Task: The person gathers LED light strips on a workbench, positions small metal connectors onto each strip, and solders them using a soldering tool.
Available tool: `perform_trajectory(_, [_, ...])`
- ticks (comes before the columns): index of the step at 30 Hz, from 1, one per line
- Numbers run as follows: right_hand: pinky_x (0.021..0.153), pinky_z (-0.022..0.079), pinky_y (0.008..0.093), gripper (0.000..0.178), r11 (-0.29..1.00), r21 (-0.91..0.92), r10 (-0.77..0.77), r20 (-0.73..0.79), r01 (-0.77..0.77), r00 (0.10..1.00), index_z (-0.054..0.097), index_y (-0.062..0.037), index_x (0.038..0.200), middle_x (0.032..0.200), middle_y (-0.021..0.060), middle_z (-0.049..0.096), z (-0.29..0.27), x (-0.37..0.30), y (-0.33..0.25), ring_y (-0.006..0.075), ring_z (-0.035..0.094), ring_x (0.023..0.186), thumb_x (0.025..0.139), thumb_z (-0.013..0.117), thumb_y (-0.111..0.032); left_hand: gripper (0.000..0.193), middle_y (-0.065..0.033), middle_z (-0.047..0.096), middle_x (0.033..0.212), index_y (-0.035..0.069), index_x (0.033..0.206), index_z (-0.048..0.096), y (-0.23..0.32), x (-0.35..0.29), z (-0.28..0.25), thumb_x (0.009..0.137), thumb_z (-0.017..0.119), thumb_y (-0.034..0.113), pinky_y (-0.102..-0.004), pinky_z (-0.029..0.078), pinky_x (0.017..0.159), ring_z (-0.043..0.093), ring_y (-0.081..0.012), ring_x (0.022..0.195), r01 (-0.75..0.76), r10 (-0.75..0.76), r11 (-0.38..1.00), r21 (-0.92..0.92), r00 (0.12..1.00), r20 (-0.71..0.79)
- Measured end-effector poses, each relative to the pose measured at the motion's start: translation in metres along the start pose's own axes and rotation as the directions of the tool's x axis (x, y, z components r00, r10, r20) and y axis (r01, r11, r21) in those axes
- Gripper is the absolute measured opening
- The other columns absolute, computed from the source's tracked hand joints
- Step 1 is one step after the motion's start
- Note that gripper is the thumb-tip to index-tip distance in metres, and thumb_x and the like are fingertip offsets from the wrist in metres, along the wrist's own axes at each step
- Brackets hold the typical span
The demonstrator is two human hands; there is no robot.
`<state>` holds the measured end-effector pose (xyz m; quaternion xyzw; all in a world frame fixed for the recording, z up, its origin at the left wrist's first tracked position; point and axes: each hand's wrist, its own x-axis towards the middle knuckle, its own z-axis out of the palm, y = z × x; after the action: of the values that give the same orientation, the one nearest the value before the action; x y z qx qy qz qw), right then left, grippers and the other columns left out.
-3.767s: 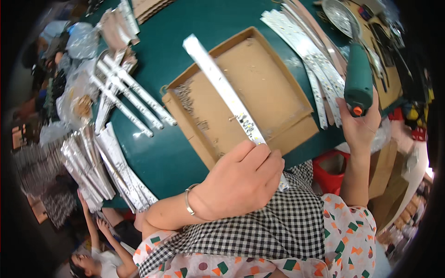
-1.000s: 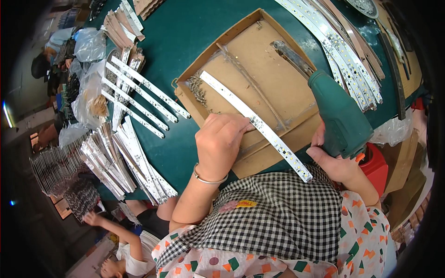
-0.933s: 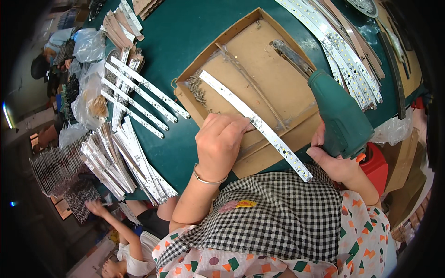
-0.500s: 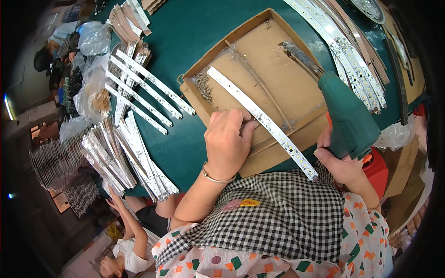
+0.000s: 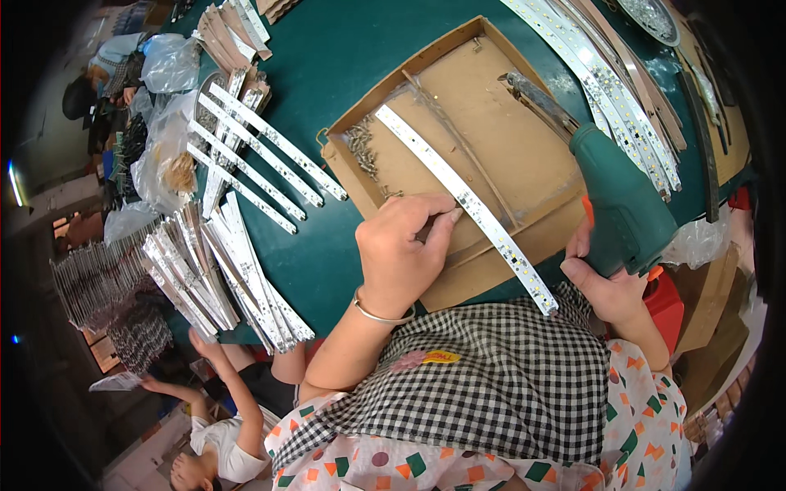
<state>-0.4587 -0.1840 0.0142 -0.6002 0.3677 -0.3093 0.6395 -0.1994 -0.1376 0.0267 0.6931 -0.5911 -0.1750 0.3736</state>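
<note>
My left hand [image 5: 405,245] is closed, thumb and forefinger pinched at the left edge of a white LED strip [image 5: 467,204]. This long strip slants across an open cardboard tray [image 5: 458,266], and its near end reaches over my checked apron. My right hand [image 5: 606,286] is closed around the handle end of a green hand-held power tool [image 5: 618,196] with an orange trigger. The tool's long dark metal nose [image 5: 536,98] points into the tray, right of the strip. Small metal fasteners [image 5: 360,151] lie heaped in the tray's left corner.
Several LED strips [image 5: 266,139] lie fanned at the left, beside stacked strips [image 5: 254,282]. More strips [image 5: 626,123] and a metal bowl [image 5: 651,18] are at the far right. Plastic bags [image 5: 172,61] stand at the back left. Another person [image 5: 233,442] sits at the lower left.
The strip has turned slightly, its far end shifting right and away from me. The green tool has moved a little to the right. The other person has raised an arm.
</note>
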Motion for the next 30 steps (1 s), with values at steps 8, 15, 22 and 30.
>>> perform_trajectory(8, [0.069,0.046,0.0291,0.063,0.998,-0.016,-0.056,0.023,0.056,0.998,0.041,-0.0003,0.134,0.091,0.004,0.048,-0.002,0.0,-0.001,0.0151,0.052,0.079,0.077,0.068,0.009,0.015,-0.0086,0.072,0.075,0.0,0.084,0.072,0.004,0.006,-0.001,0.073,0.082,0.003,-0.0233,0.053,0.059,0.068,-0.0124,0.065,0.088,-0.087,0.996,-0.032,0.996,0.021])
perform_trajectory(15, [0.07,0.046,0.0289,0.065,0.999,-0.01,-0.042,0.043,0.042,0.998,0.039,0.0003,0.136,0.091,0.0037,0.047,-0.004,0.001,-0.003,0.015,0.052,0.079,0.078,0.067,0.009,0.011,-0.0083,0.07,0.074,0.001,0.08,0.072,-0.001,0.009,0.003,0.072,0.08,0.001,-0.0247,0.051,0.057,0.066,-0.0149,0.062,-0.039,0.04,0.998,0.054,0.999,-0.003])
perform_trajectory(22, [0.069,0.046,0.0283,0.067,0.993,-0.025,-0.112,0.078,0.114,0.991,0.038,-0.0005,0.138,0.091,0.0039,0.048,-0.007,0.002,-0.002,0.015,0.052,0.079,0.078,0.067,0.009,0.012,-0.0089,0.07,0.074,0.001,0.08,0.072,0.0,0.014,0.001,0.071,0.08,0.002,-0.0259,0.051,0.057,0.066,-0.0171,0.062,-0.054,0.053,0.995,0.089,0.998,0.016])
perform_trajectory(30, [0.064,0.048,0.0279,0.022,0.998,0.037,0.05,-0.087,-0.047,0.995,0.056,-0.0013,0.092,0.084,0.0056,0.057,0.003,0.005,-0.016,0.0141,0.056,0.072,0.078,0.072,0.005,0.013,-0.008,0.07,0.075,0.003,0.08,0.073,-0.002,0.013,0.002,0.07,0.08,0.003,-0.0267,0.052,0.058,0.067,-0.019,0.064,-0.091,0.088,0.988,0.124,0.996,0.027])
